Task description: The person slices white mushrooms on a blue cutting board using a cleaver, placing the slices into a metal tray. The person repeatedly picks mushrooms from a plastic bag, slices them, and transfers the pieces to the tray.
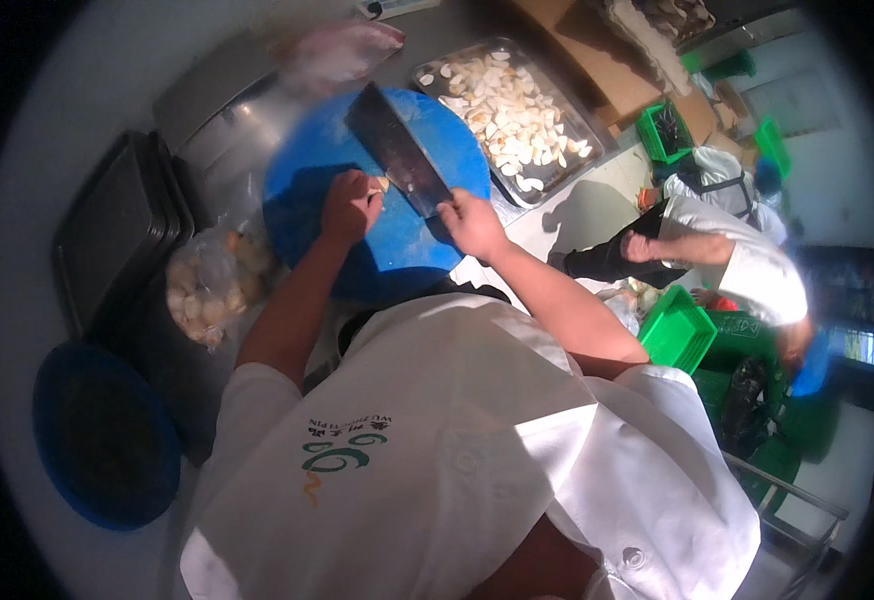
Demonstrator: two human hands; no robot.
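Observation:
My right hand [473,223] grips the handle of a broad dark cleaver [399,150], whose blade slants up and left over a round blue cutting board [317,142]. Just left of the blade, my left hand [352,204] pinches a small pale food piece [383,184] between thumb and fingertips. A few crumbs lie on the board. Beyond it to the right, a metal tray [557,180] bears many pale cut wedges [512,112]. By my left forearm sits a clear plastic bag [215,281] of rounded, pale food pieces.
Dark stacked trays [110,232] and a blue basin [106,435] stand at left. A pinkish bundle [339,49] lies beyond the board. On the right a person [744,255] in white bends near a green crate [677,330]; cardboard [568,52] lies behind the tray.

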